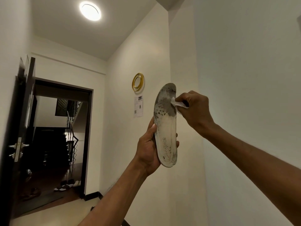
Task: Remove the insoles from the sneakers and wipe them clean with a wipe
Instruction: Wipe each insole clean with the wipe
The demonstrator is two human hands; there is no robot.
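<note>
A long, flat insole with rounded ends is held upright in the air, toe end uppermost and heel end lowest. Its surface is pale and matte; the toe half is covered with a dark grey, blotchy stain, smaller grey specks are scattered lower down, and the word "FASHION" is printed along the heel half. The heel half is gripped by the left hand: the thumb is laid along the insole's left edge, the palm lies behind it, and fingertips are seen curling round its right edge. A small, crumpled white wipe is pinched in the curled fingers of the right hand and is pressed against the right edge of the stained toe half. The right hand is thus placed to the right of the insole and above the left hand, the two hands being kept apart. Behind the insole, to its upper left, a shiny gold ring-shaped ornament is hung on the smooth cream wall, with a printed paper notice fixed just below it. Far to the left of the insole a dark door with metal handles is stood open, and pairs of shoes are seen on the floor beyond it. High above and to the left, a round ceiling lamp is lit.
</note>
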